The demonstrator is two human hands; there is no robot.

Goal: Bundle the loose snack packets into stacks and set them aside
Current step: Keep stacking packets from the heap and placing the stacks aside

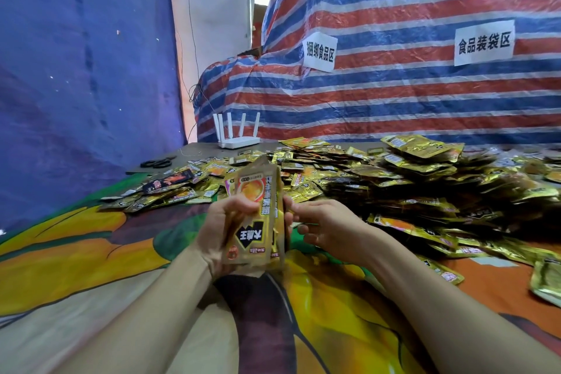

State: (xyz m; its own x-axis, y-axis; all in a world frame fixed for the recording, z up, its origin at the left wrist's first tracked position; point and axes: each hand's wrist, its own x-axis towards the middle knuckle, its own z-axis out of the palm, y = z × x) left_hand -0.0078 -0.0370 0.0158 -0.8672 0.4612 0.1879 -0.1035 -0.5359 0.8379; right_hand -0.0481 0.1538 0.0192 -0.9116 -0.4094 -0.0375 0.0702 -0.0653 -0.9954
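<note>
Squaring a stack [258, 215] of gold packets, held up over the middle of the worktop [91, 252].

The left hand [224, 228] grips the stack upright, fingers wrapped round its left side, probably so the edges can be levelled before tying. The right hand [328, 225] comes in at the right edge with curled fingers that seem to pinch it, likely to tap the packets flush or add one. The loose pile [394, 185] covers the far and right side of the worktop, close enough to draw from. Scissors [158, 162] lie near the far left corner, and a router [239, 133] stands at the far edge. A striped tarp [394, 94] with two paper labels [320, 51] hangs behind. Stray packets reach toward the near right edge, so the bare near left looks the easier place to set bundles.
</note>
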